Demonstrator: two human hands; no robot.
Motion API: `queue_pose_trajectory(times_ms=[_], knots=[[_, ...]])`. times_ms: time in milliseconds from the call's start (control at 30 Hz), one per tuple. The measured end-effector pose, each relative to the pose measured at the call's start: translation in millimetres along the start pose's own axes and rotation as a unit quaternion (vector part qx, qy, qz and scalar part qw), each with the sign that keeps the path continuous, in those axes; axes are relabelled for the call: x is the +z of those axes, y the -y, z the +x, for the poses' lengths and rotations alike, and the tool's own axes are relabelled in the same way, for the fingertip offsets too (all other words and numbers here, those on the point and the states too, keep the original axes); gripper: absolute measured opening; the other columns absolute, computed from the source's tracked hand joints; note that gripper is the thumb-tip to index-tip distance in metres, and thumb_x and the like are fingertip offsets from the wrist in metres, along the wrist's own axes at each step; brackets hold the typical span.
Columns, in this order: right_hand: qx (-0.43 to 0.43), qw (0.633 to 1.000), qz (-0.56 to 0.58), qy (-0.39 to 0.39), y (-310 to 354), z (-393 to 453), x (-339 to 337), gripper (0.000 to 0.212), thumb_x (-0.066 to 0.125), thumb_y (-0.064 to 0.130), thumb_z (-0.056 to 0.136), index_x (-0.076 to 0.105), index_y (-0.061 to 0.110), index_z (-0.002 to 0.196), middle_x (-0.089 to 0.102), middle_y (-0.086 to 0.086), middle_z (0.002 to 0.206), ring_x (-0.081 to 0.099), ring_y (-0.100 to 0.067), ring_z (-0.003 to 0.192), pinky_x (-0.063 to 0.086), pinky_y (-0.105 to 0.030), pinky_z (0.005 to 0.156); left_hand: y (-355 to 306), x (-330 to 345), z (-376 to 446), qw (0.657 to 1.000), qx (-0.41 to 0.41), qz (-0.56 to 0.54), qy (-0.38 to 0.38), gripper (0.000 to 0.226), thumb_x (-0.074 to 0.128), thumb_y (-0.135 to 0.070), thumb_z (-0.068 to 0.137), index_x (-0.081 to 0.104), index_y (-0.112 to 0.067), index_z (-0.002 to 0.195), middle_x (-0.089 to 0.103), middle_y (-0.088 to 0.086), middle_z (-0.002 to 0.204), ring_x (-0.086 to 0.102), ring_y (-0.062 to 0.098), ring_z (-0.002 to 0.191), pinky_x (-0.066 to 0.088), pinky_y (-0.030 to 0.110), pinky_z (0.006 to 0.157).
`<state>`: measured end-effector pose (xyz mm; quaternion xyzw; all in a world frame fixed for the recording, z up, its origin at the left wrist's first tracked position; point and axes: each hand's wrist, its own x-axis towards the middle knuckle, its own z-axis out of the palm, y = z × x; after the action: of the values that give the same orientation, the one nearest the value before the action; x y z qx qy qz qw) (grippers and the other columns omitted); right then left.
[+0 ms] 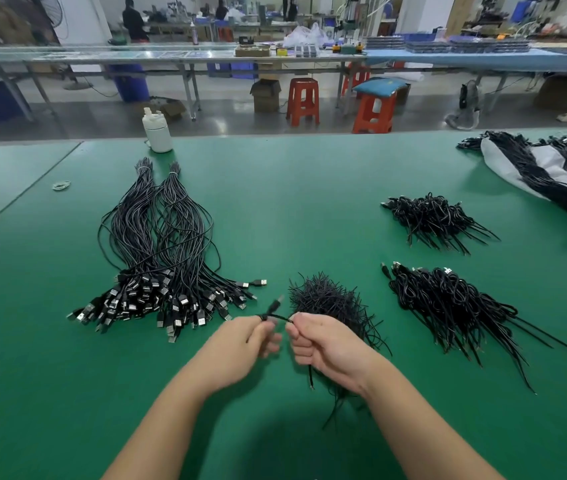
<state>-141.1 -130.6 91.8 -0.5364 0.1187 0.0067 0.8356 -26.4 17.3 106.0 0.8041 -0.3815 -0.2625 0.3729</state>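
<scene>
Cable in hand: a short black cable [276,317] is held above the green table [309,202] at the near middle. Its USB plug tilts up past the left fingers, blurred, and a loose wire end hangs below the right fist.
Left hand: the left hand [240,344] has its fingers curled, and thumb and forefinger pinch the cable just behind the plug.
Right hand: the right hand [323,348] is curled into a fist and grips the cable's other stretch. The two hands are close but apart.
Right behind the hands: a heap of thin black ties [327,299] lies partly hidden by the right hand and wrist.
Left: two banded bundles of long cables [157,244] lie with their plugs fanned toward the person.
Right: two piles of coiled cables lie on the table, one far [434,223] and one near [448,306].
Far right: a grey bag [510,168] lies under more bundles.
Far edge: a white bottle [156,133] stands there, with rubber bands [61,185] to its left.
Beyond the table: red stools [303,100] and a cardboard box [265,95] stand by long benches.
In the way: nothing lies between the hands and the piles.
Writing: any print on the far goods is too small to read.
</scene>
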Motion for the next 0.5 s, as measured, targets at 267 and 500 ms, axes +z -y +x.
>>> queue_pose_trajectory(times_ms=[267, 500], knots=[[0.022, 0.891, -0.449, -0.069, -10, -2, 18, 0.038, 0.043, 0.024, 0.104, 0.058, 0.025, 0.070, 0.054, 0.007, 0.063, 0.047, -0.009, 0.058, 0.047, -0.034, 0.066, -23, 27, 8, 0.837, -0.043, -0.537, -0.099, 0.038, 0.033, -0.019, 0.107, 0.059, 0.008, 0.110, 0.072, 0.021, 0.084, 0.072, 0.031, 0.079, 0.060, 0.033, 0.070], [-0.049, 0.985, -0.155, -0.055, -5, -9, 20, 0.021, 0.066, 0.002, 0.092, 0.068, 0.017, 0.107, 0.074, -0.001, 0.093, 0.069, -0.013, 0.085, 0.057, -0.027, 0.081, -29, 20, 2, 0.808, -0.023, -0.586, -0.060, 0.033, 0.050, -0.023, 0.094, 0.066, 0.006, 0.101, 0.070, 0.024, 0.080, 0.071, 0.034, 0.076, 0.060, 0.038, 0.072]])
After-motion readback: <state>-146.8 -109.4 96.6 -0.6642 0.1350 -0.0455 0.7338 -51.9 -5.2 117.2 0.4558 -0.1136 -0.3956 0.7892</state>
